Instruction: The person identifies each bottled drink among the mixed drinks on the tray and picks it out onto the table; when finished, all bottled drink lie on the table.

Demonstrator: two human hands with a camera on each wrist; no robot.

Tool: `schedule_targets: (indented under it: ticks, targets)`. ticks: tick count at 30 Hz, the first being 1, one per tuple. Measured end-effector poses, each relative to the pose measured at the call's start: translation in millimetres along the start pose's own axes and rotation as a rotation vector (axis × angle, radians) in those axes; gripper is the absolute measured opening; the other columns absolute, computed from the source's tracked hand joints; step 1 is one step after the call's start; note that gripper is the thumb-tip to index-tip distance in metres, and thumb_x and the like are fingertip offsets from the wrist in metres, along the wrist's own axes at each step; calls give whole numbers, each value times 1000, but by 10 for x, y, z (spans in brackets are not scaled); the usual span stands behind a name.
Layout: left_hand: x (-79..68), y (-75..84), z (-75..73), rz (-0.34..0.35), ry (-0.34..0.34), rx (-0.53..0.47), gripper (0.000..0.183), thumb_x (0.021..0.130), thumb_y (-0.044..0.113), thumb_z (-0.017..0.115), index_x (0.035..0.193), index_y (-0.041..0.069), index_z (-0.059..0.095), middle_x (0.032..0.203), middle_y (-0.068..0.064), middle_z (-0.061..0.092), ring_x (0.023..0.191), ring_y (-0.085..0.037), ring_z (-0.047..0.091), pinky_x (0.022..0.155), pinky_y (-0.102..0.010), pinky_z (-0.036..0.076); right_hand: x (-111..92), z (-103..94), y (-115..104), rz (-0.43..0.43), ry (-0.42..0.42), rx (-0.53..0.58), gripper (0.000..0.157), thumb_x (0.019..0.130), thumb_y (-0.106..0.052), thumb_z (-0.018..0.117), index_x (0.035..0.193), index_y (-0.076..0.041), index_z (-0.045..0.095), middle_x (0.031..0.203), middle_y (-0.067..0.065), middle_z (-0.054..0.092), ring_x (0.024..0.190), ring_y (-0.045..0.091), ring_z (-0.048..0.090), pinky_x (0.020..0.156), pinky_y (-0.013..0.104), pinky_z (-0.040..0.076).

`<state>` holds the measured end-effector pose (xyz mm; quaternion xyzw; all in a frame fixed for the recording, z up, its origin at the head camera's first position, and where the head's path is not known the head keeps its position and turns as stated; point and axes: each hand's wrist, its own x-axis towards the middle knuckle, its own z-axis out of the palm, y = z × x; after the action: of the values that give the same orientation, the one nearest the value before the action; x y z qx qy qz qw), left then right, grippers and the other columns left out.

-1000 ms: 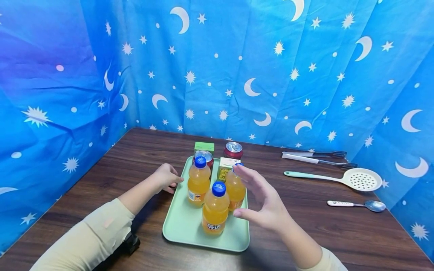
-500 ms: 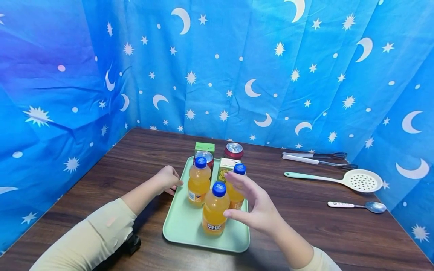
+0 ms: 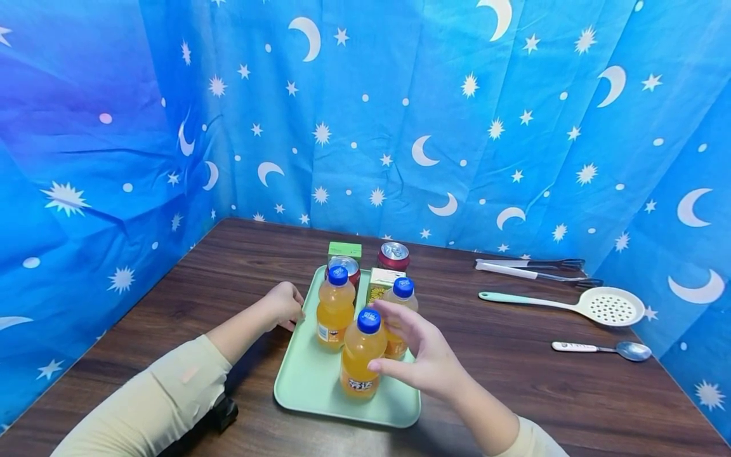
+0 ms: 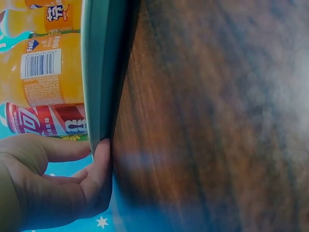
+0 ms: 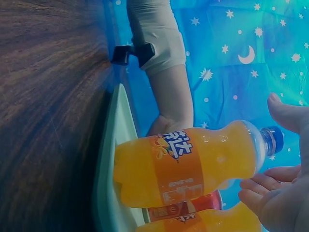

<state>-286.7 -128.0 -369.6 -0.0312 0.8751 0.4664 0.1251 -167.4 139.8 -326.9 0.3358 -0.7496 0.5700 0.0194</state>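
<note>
A pale green tray [image 3: 308, 390] lies on the table, carrying three bottles of orange soda with blue caps. My left hand [image 3: 283, 306] pinches its left rim; in the left wrist view the thumb [image 4: 67, 149] is over the rim and fingers lie along the outer side. My right hand [image 3: 428, 352] is beside the front bottle [image 3: 358, 358], thumb and fingers spread apart around its upper part. In the right wrist view a gap shows between this hand [image 5: 285, 193] and the bottle's blue cap [image 5: 274, 140]. The left bottle [image 3: 334, 308] and right bottle [image 3: 408, 306] stand behind.
On the tray's far part are a red can [image 3: 349, 266] and a flowered carton [image 3: 384, 279]. Behind stand a green box [image 3: 344, 249] and another red can [image 3: 394, 255]. Tongs [image 3: 508, 269], a skimmer [image 3: 608, 306] and a spoon [image 3: 631, 351] lie to the right.
My right hand has moved left and slightly down, from beside the right bottle to the front bottle. The left hand has stayed at the tray's rim, and the bottles have not moved.
</note>
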Motion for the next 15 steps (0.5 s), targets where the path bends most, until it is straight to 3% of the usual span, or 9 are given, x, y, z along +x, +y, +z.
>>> schedule_targets:
  ticks: [7,15]
  targets:
    - [-11,6,13,2,-5,10,25,78,-15,61,101,-12,53,91,-18,55,71,-24,61,56,-34,56,-11,52,7,97,6,16,69,77,-11,78,136,-9,44,131,5,52,121,19,49,98,39,42]
    - [-4,-4,12,-11,-9,-8,25,79,-15,60,103,-12,53,93,-19,54,73,-25,62,57,-34,57,-12,135,22,143,30,3,65,74,-15,80,131,-12,48,126,4,56,117,18,52,95,37,45]
